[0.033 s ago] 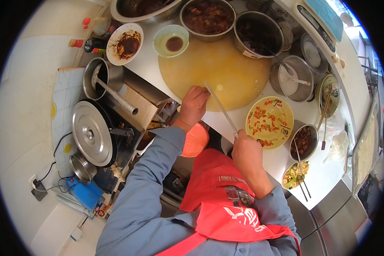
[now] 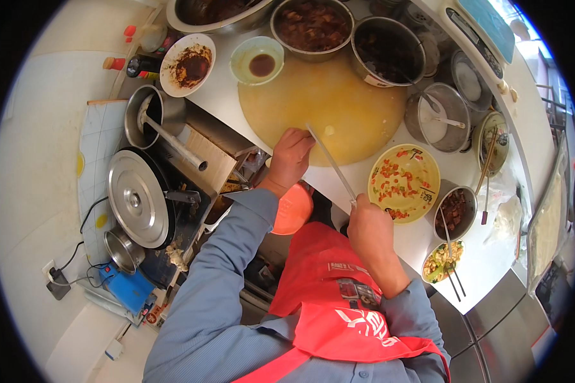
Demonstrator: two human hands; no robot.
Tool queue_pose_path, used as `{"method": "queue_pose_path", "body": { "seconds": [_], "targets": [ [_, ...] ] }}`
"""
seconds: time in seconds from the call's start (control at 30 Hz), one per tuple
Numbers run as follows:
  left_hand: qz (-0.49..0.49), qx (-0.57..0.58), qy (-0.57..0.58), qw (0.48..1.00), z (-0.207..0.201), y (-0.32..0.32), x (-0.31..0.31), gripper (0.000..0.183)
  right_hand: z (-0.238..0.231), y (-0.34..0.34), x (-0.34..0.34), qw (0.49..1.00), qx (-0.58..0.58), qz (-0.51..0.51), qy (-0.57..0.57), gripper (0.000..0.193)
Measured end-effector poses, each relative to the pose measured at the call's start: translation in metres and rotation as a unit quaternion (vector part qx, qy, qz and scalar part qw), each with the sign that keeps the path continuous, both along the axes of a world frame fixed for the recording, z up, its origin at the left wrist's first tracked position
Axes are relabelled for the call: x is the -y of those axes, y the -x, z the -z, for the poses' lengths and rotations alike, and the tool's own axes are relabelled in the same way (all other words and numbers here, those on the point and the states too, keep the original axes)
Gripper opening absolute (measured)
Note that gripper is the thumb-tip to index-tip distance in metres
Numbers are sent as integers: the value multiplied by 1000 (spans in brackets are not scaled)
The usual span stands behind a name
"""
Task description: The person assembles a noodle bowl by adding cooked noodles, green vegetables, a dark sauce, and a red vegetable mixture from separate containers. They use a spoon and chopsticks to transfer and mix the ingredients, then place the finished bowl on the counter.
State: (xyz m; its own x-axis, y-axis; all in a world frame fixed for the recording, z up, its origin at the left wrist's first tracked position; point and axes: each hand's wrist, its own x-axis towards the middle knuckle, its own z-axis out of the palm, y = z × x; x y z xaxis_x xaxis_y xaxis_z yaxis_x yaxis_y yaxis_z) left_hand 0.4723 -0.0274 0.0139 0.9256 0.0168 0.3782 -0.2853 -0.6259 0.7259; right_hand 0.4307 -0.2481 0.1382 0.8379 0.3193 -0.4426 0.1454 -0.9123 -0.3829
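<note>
My right hand [image 2: 370, 228] is wrapped round the handle of a knife [image 2: 331, 159], whose narrow-looking blade slants up and left over the near edge of the round yellow cutting board [image 2: 364, 115]. Close by the blade's tip, my left hand [image 2: 290, 161] has its fingers bent and pressed together. What they pinch, if anything, is hidden. A small pale slice [image 2: 329, 130] lies on the board just right of the blade. Right of the knife stands a yellow bowl [image 2: 404, 182] with bits of chopped red and green food inside.
Pots of dark food [image 2: 312, 56] crowd the board's far side, with a sauce bowl [image 2: 241, 62] beside them. At right are a bowl of white powder [image 2: 461, 135] and a dish with chopsticks [image 2: 438, 271]. A lidded pan [image 2: 144, 223] sits left; an orange basin [image 2: 292, 214] is below my left hand.
</note>
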Motion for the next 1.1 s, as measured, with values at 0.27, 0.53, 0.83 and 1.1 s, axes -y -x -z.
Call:
{"method": "queue_pose_path", "body": {
  "seconds": [0.27, 0.53, 0.83, 1.1],
  "targets": [
    [-7, 13, -14, 1000, 0, -3, 0, 22, -15, 0, -2, 1000, -20, 0, 2, 8],
    [-2, 13, -13, 1000, 4, -1, 0, 22, 30, -9, -24, 1000, -10, 15, 6, 8],
    [-3, 18, 5, 1000, 2, -1, 0, 21, 27, -2, -11, 999, 30, 35, -11, 7],
    [-15, 20, 8, 1000, -1, -2, 1, 21, -1, 2, -12, 1000, -13, 4, 15, 7]
  ]
}}
